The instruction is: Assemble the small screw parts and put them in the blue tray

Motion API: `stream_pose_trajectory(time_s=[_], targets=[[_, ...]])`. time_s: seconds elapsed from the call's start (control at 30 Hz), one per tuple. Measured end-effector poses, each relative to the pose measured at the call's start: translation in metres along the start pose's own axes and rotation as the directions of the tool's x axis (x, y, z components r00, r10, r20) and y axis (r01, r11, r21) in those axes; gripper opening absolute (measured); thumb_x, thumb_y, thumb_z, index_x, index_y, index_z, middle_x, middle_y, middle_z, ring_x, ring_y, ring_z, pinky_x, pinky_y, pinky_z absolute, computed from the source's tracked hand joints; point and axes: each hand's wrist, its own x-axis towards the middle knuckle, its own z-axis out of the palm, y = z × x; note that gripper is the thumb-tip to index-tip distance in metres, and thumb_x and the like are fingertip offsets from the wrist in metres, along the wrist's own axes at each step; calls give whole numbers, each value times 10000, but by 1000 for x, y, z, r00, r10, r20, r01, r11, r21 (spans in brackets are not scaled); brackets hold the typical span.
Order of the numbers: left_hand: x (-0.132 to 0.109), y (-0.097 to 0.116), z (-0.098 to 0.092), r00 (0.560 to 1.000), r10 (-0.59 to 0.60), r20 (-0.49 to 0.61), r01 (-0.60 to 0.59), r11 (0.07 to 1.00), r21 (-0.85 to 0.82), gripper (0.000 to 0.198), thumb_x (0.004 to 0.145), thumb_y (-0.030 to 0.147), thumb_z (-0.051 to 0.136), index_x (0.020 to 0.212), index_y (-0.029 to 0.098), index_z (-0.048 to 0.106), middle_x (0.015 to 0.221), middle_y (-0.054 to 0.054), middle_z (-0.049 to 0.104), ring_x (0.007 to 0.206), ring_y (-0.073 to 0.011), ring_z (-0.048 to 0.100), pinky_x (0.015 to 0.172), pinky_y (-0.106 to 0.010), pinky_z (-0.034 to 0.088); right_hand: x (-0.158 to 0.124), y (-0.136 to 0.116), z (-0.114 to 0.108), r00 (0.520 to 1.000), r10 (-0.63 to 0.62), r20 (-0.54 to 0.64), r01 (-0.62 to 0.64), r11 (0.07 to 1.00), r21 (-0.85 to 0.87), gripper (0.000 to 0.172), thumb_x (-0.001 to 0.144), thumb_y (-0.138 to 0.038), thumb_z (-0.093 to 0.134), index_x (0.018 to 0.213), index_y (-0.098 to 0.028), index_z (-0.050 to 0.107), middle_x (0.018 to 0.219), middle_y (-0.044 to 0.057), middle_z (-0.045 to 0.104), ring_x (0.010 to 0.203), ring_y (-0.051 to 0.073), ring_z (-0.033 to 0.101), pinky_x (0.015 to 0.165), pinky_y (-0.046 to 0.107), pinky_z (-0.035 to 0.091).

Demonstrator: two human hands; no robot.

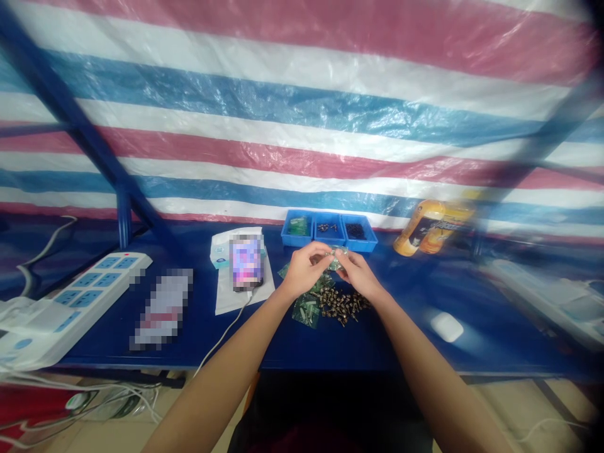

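Note:
My left hand (304, 267) and my right hand (358, 274) meet above the blue table (368, 340), fingers pinched together on a small clear plastic bag (336, 257) held between them. Just below the hands lies a pile of small dark and brass screws (340, 305). Several small greenish bags (306, 311) lie to the left of that pile. What is inside the held bag is too small to make out.
Three blue bins (329, 230) with small parts stand behind the hands. A phone (246, 262) with a white cable rests on white paper to the left, a white power strip (70, 299) farther left. An orange can (427, 228) lies at right, a white earbud case (447, 327) nearer.

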Motion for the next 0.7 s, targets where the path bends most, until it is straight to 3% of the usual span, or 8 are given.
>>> stream_pose_trajectory(time_s=[0.23, 0.43, 0.7], targets=[[-1, 10, -1, 997, -74, 35, 76, 995, -65, 451, 864, 389, 688, 1234, 206, 506, 801, -3, 677, 650, -119, 590, 611, -241, 447, 0, 3, 2, 998, -65, -15, 66, 997, 46, 493, 851, -700, 573, 743, -225, 496, 582, -53, 376, 516, 109, 329, 491, 269, 269], [0, 8, -2, 992, -94, 80, 99, 993, -69, 418, 856, 355, 691, 1216, 206, 538, 762, 6, 656, 641, -120, 585, 611, -243, 442, -2, 6, 0, 984, -174, -33, 165, 968, -189, 469, 920, -630, 510, 728, -203, 529, 642, -27, 441, 619, 131, 396, 566, 266, 324], [1, 6, -5, 976, -135, 173, 149, 987, -68, 441, 863, 376, 684, 1245, 219, 531, 737, 15, 623, 660, -139, 601, 611, -256, 438, -3, 5, 2, 978, -209, -16, 204, 965, -165, 438, 939, -587, 497, 756, -198, 580, 679, -16, 490, 644, 137, 404, 588, 263, 347]])
